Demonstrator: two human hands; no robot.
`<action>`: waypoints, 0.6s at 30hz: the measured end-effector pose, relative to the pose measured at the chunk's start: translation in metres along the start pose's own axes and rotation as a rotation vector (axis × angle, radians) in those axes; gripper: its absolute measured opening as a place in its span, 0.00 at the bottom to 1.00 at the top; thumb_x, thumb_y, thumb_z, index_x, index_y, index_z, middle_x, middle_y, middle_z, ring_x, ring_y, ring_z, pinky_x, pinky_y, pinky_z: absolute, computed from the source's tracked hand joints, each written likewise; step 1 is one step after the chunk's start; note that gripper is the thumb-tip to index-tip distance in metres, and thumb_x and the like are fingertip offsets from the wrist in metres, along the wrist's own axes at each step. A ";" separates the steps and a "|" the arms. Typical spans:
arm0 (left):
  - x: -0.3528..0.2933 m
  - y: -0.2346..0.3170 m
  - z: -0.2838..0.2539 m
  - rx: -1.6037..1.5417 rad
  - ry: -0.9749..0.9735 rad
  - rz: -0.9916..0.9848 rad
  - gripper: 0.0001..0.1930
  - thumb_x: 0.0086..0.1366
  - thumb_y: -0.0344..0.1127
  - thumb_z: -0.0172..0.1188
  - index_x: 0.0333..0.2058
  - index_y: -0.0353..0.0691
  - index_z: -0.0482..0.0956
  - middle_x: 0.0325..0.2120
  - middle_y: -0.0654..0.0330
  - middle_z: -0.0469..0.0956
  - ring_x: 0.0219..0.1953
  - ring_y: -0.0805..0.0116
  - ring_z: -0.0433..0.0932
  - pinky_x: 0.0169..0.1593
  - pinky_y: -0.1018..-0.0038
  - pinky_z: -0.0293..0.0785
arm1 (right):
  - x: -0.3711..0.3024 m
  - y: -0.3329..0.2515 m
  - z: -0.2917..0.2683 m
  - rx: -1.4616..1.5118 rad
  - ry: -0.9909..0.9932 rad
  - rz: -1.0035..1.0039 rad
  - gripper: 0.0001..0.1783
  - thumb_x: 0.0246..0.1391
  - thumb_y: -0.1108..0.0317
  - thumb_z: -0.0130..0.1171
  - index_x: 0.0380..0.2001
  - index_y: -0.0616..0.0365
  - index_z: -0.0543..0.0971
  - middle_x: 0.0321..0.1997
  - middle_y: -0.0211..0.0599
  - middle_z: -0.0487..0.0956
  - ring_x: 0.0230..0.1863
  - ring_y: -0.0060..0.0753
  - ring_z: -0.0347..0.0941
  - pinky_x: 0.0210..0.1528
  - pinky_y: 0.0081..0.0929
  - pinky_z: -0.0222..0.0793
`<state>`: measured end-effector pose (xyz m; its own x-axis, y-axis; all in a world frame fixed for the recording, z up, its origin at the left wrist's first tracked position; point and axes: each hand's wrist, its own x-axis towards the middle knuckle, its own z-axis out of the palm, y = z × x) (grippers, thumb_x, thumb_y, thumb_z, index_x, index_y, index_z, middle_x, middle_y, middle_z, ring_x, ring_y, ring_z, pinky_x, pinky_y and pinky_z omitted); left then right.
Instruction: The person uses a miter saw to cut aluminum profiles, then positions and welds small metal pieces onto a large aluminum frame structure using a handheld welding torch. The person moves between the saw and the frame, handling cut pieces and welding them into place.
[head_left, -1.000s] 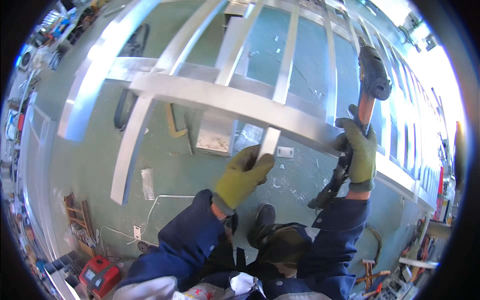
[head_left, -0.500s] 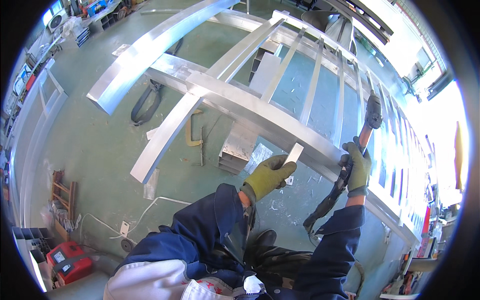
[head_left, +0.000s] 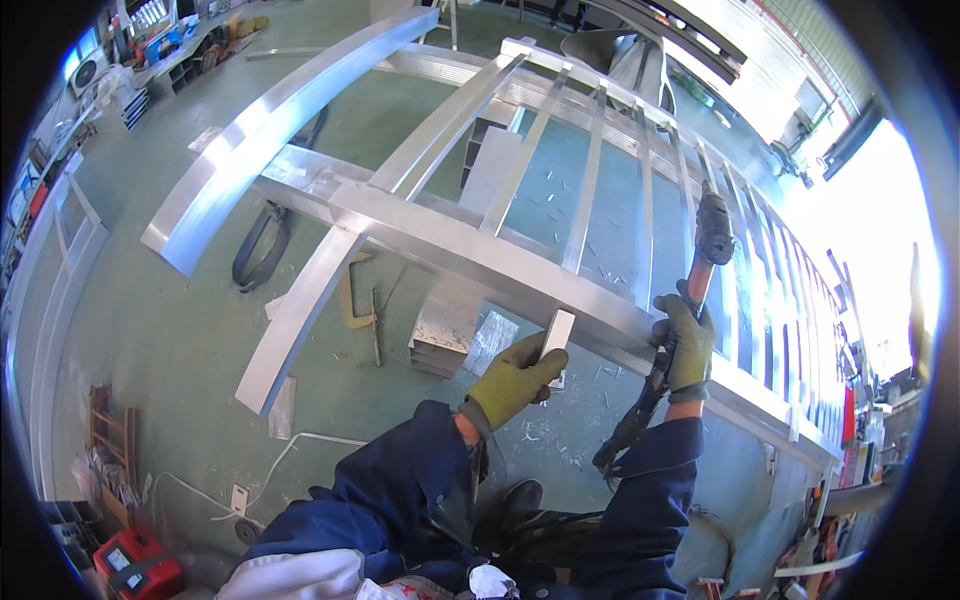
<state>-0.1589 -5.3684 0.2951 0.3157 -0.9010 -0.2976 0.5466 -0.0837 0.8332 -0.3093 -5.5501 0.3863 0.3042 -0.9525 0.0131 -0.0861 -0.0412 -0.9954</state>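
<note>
My left hand (head_left: 512, 382), in an olive-green glove, is closed around a short pale metal bar (head_left: 558, 333). The bar sticks up from the fingers close to the near rail of a silver metal frame (head_left: 480, 248). To its right, my gloved right hand (head_left: 686, 340) grips a hand-held power tool (head_left: 713, 232) with a dark head and an orange-brown body. The tool points up and away over the frame's slats, and a thick black sleeve or cable hangs below my hand. I cannot make out its tip clearly.
A curved metal beam (head_left: 290, 125) lies across the frame's left end. Below are a clamp (head_left: 352, 300), a black strap (head_left: 262, 250), box-section pieces (head_left: 445, 325) and metal chips on the green floor. A red case (head_left: 137, 563) and a white cable (head_left: 300, 440) lie at lower left.
The frame, floor items and both hands appear shifted to the left, as the view has turned slightly. Both hands keep the same holds, with the bar still near the rail.
</note>
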 end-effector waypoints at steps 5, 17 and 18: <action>0.000 0.003 0.004 0.054 -0.005 0.014 0.23 0.70 0.46 0.63 0.57 0.39 0.79 0.35 0.65 0.78 0.25 0.79 0.68 0.31 0.78 0.66 | -0.002 0.000 -0.003 -0.039 0.031 -0.021 0.34 0.56 0.57 0.64 0.60 0.66 0.72 0.38 0.36 0.82 0.21 0.22 0.70 0.24 0.23 0.69; -0.004 0.013 -0.012 0.111 -0.051 0.043 0.13 0.70 0.43 0.59 0.42 0.40 0.82 0.32 0.66 0.79 0.24 0.79 0.69 0.31 0.78 0.68 | 0.002 0.001 0.012 -0.060 0.086 0.013 0.20 0.51 0.61 0.67 0.42 0.64 0.79 0.30 0.34 0.77 0.22 0.23 0.69 0.26 0.24 0.65; -0.005 0.014 -0.008 0.076 -0.054 0.016 0.13 0.70 0.44 0.59 0.42 0.40 0.82 0.31 0.67 0.78 0.24 0.79 0.70 0.31 0.78 0.69 | 0.002 0.000 0.008 0.014 0.058 -0.053 0.17 0.53 0.61 0.66 0.41 0.63 0.80 0.31 0.35 0.78 0.22 0.22 0.70 0.24 0.25 0.65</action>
<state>-0.1467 -5.3622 0.3046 0.2803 -0.9239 -0.2605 0.4811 -0.0996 0.8710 -0.3007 -5.5493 0.3852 0.2522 -0.9651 0.0711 -0.0578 -0.0883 -0.9944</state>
